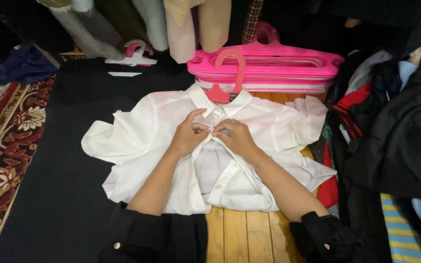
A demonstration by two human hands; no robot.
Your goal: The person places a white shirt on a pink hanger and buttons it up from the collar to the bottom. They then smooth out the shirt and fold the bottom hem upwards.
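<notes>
Fingers of the left hand (189,136) and the right hand (235,137) meet at the chest of a white shirt (147,141), pinching the two front edges together just below the collar (220,104); both sets are narrowed on the cloth, probably around a button, though it is too small to make out. Under the fingers the shirt lies face up, its long axis running from the collar beyond the fingertips back toward the wrists, short sleeves spread to either side. The fabric is thin, smooth and softly creased, and the lower front gapes open below the hands.

Left of the fingers a black cloth (59,195) covers the floor, with a patterned red rug (6,156) at its far edge. Right of them sits a heap of dark and striped clothes (395,146). Beyond the fingertips, a stack of flat pink plastic hangers (269,68) lies crosswise; one pink hanger (230,73) sits in the collar, hook pointing away. Bare wooden boards (244,234) show between the forearms. A thin bracelet (263,162) circles the right wrist.
</notes>
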